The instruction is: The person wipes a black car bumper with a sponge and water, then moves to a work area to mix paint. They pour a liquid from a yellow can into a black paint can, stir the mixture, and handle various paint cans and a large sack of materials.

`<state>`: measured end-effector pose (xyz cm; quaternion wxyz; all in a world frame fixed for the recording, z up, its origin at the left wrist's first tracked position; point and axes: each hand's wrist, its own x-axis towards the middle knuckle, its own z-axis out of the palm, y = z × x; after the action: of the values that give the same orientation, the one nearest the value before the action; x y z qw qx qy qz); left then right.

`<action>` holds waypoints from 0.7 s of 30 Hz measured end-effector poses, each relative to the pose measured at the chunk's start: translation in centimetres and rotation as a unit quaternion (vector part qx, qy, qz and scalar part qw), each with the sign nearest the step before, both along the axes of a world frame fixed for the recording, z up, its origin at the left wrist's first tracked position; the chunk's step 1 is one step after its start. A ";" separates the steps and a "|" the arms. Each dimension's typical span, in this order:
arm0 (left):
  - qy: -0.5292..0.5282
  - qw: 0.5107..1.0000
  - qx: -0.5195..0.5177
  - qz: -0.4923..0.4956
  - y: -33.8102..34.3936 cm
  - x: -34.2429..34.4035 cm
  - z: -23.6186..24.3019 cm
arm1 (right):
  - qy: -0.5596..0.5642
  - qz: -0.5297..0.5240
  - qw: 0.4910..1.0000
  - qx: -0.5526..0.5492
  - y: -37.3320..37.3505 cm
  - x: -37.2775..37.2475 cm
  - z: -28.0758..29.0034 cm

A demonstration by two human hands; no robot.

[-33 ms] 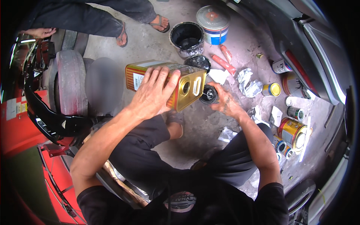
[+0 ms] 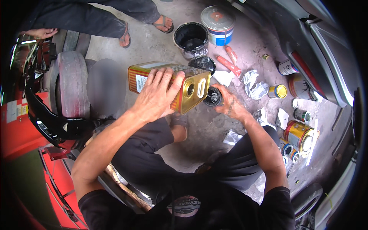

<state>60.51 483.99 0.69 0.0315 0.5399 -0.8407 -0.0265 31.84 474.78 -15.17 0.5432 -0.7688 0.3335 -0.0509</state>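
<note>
My left hand [image 2: 159, 90] is wrapped over a large rectangular gold tin can [image 2: 190, 100] with red and yellow striped sides. The can lies tilted on its side in the air, its round spout opening and white handle facing right. My right hand [image 2: 231, 102] grips a small dark cup [image 2: 212, 96] just beside the can's end, its mouth turned up. Something dark and shiny shows inside the cup. Whether liquid is running between the two is too small to tell. Just beyond the can sits a black-smeared round lid or shallow tub [image 2: 202, 64].
A black-stained bucket [image 2: 191, 40] and a lidded blue-and-white pail [image 2: 218, 25] stand ahead. Red tubes [image 2: 229, 66], crumpled paper [image 2: 255, 85] and several paint tins [image 2: 298, 134] lie to the right, near a car panel [image 2: 306, 73]. At left are tires [image 2: 73, 84] and another person's sandalled feet [image 2: 125, 36].
</note>
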 end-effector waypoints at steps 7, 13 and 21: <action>-0.026 1.000 0.001 -0.007 0.0 -0.6 0.4 | -0.039 0.001 0.999 -0.027 0.5 0.6 0.0; -0.031 0.999 -0.011 -0.013 -0.2 -1.3 0.2 | -0.032 0.003 0.999 -0.014 0.4 0.6 -0.5; -0.042 0.999 -0.002 -0.012 0.0 -1.9 0.4 | -0.036 -0.004 0.999 -0.016 0.7 0.5 -0.8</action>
<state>58.62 483.95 1.07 -0.0032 0.5308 -0.8475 -0.0019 32.39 475.44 -15.97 0.5423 -0.7737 0.3160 -0.0865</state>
